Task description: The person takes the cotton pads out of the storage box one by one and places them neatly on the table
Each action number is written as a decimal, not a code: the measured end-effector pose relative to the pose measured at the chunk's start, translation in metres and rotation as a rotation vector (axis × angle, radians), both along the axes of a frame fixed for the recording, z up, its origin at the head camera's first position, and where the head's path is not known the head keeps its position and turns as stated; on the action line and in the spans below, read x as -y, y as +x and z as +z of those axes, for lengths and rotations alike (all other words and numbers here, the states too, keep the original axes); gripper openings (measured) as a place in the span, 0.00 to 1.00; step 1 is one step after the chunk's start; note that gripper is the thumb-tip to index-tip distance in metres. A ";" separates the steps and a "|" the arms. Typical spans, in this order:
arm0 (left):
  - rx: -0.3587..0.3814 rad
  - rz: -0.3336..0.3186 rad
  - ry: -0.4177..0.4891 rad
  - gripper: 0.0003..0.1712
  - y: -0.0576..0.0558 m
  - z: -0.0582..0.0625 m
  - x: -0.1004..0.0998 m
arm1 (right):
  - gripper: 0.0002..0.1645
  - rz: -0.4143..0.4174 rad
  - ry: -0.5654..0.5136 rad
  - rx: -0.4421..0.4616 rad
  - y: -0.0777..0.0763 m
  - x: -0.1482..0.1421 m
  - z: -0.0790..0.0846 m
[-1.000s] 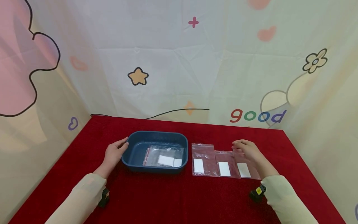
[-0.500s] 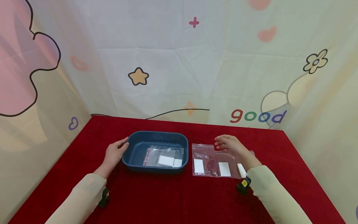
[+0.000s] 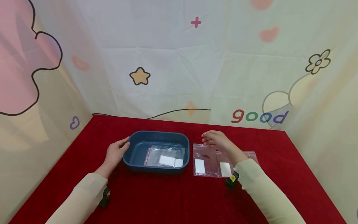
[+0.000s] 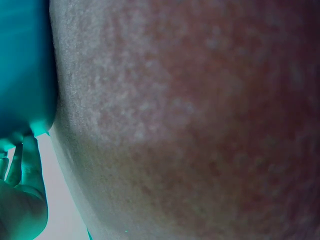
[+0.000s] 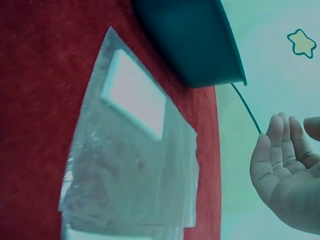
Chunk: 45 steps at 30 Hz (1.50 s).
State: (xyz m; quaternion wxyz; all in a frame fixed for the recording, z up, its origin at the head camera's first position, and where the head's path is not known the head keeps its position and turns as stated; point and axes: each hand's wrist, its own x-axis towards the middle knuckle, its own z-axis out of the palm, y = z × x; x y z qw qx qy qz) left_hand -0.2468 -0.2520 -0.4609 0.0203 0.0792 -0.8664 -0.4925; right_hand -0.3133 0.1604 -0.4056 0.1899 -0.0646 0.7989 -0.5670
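Note:
A dark blue rectangular basin (image 3: 155,169) stands left of centre. Clear zip bags (image 3: 153,153) with white flat pieces lie inside it. My left hand (image 3: 114,154) is at the basin's left end; in the left wrist view its straight fingers (image 4: 31,162) touch the outer wall. To the right, several clear zip bags lie in a row, the leftmost bag (image 3: 205,157) holding a white rectangular piece (image 3: 199,166). Over the top of that bag is my right hand (image 3: 219,141), fingers loosely bent and holding nothing. My right forearm hides much of the rightmost bag (image 3: 251,154).
Red cloth (image 3: 156,199) covers the table. A pale printed curtain (image 3: 173,77) hangs along the back and both sides. Each wrist wears a small black camera, such as the right camera (image 3: 231,183).
My right hand has moved left from the rightmost bag to above the leftmost one, with nothing in it. The left hand, basin and bags stay in place.

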 end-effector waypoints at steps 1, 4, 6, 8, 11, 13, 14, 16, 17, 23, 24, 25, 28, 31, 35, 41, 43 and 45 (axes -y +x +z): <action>0.000 0.000 0.000 0.29 0.000 0.000 0.000 | 0.25 0.000 -0.001 -0.002 -0.001 0.002 0.001; 0.002 -0.004 -0.002 0.29 -0.001 0.000 0.001 | 0.24 0.008 0.001 -0.014 -0.003 0.007 0.006; 0.000 -0.005 -0.005 0.29 -0.002 -0.001 0.001 | 0.23 0.013 0.009 -0.013 -0.004 0.011 0.009; -0.002 -0.007 -0.005 0.29 -0.003 -0.001 0.002 | 0.22 0.024 0.025 -0.007 -0.006 0.015 0.013; -0.006 -0.006 -0.010 0.29 -0.003 0.000 0.002 | 0.24 0.067 0.058 -0.002 -0.010 0.023 0.020; -0.004 -0.004 -0.011 0.29 -0.003 0.001 0.002 | 0.25 0.101 0.075 -0.005 -0.014 0.028 0.025; -0.004 -0.004 -0.010 0.29 -0.003 0.001 0.002 | 0.25 0.117 0.084 -0.008 -0.015 0.031 0.026; -0.005 -0.002 -0.014 0.29 -0.003 0.001 0.001 | 0.26 0.139 0.097 -0.016 -0.018 0.036 0.030; -0.006 -0.002 -0.015 0.29 -0.003 0.001 0.001 | 0.26 0.143 0.106 -0.018 -0.020 0.039 0.031; -0.006 -0.003 -0.024 0.29 -0.003 0.001 0.001 | 0.26 0.172 0.146 0.003 -0.023 0.056 0.040; -0.003 -0.002 -0.025 0.29 -0.003 0.001 0.001 | 0.26 0.178 0.156 0.014 -0.023 0.060 0.042; 0.000 -0.001 -0.027 0.29 -0.002 0.001 0.001 | 0.27 0.187 0.171 0.022 -0.024 0.063 0.042; 0.008 0.003 -0.030 0.29 -0.002 0.001 0.001 | 0.29 0.225 0.224 0.057 -0.027 0.073 0.043; 0.014 0.007 -0.028 0.29 -0.002 0.001 0.000 | 0.30 0.292 0.278 0.105 -0.029 0.084 0.044; 0.017 0.009 -0.020 0.29 -0.002 0.001 0.000 | 0.31 0.371 0.328 0.152 -0.032 0.099 0.043; 0.016 0.007 -0.012 0.29 -0.002 0.000 0.000 | 0.31 0.407 0.371 0.173 -0.036 0.118 0.041; 0.011 0.007 -0.016 0.29 -0.002 0.000 0.000 | 0.30 0.412 0.387 0.177 -0.036 0.123 0.039; 0.005 0.007 -0.021 0.29 -0.002 -0.001 0.000 | 0.30 0.421 0.404 0.187 -0.037 0.128 0.038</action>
